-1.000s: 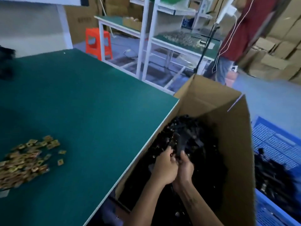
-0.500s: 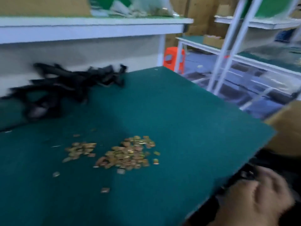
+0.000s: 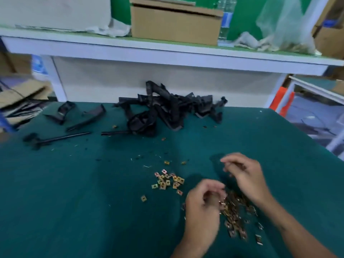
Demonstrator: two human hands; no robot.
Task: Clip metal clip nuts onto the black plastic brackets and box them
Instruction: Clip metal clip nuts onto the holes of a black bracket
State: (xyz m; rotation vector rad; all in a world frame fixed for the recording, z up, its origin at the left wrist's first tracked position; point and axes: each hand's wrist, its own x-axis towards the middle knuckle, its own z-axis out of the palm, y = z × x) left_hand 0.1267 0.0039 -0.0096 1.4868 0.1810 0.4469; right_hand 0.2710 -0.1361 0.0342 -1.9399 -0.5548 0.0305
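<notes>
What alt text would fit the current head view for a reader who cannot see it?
Two bare hands hover over brass-coloured metal clip nuts scattered on a green table: the left hand curls at the clip nuts' edge, the right hand is raised just beyond. A heap of black plastic brackets lies at the far edge, below a shelf holding a cardboard box.

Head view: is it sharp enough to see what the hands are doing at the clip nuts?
Head view: both the left hand and right hand are motion-smeared; the clip nuts beneath lie in their shadow; the black brackets farther back read clearer; the shelf edge bows from wide-angle distortion.
</notes>
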